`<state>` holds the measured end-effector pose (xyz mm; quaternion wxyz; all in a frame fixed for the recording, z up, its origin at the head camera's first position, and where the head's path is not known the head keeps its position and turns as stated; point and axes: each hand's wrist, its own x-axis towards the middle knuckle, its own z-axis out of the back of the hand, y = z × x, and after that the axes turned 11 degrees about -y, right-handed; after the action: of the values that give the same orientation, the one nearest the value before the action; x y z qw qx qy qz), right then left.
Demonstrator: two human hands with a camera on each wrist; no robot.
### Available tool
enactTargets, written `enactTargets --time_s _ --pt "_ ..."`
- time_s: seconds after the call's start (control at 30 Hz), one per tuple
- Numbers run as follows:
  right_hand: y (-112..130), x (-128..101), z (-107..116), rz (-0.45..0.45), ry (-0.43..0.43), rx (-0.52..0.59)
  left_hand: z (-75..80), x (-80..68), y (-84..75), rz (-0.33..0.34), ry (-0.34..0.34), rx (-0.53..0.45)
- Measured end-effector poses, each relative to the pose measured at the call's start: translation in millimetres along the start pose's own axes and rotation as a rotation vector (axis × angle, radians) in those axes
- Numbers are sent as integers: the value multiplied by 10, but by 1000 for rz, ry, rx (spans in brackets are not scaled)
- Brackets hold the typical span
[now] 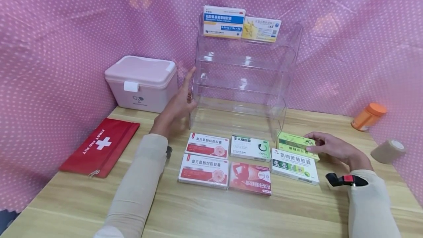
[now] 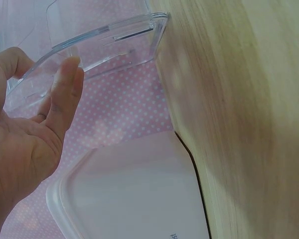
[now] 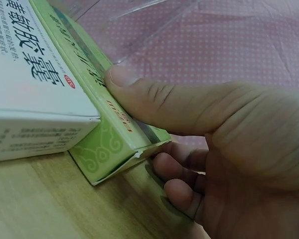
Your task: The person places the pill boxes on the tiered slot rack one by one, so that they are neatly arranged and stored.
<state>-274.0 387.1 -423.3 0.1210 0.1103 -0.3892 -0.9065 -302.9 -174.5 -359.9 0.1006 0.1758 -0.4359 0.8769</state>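
Right hand [image 1: 332,148] grasps the green box [image 1: 294,143] at right — lift it squarely; left hand [image 1: 180,100], fingers relaxed, steadies the clear rack [image 1: 244,80].

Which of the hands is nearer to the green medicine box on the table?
The right hand: its thumb and fingers hold the end of the green medicine box. The left hand is far across the table, flat against the side of the clear acrylic shelf.

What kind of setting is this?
Likely a staged tabletop for sorting medicines, not a real pharmacy: medicine boxes on a wooden table, a clear acrylic shelf rack, a first aid pouch, pink dotted cloth behind.
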Motion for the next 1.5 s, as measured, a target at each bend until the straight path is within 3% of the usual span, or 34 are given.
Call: enactTargets --time_s 0.4,0.73,1.33,1.5 --pt "-90 -49 38 89 10 84 -6 -1 -9 7 2 -3" --pt "-70 -45 56 65 -6 98 -4 5 -10 19 -3 -22" --pt "-100 -57 38 112 -21 125 5 9 -12 25 5 -18" --pt "-93 -78 29 79 8 165 -5 11 2 20 1 -14"
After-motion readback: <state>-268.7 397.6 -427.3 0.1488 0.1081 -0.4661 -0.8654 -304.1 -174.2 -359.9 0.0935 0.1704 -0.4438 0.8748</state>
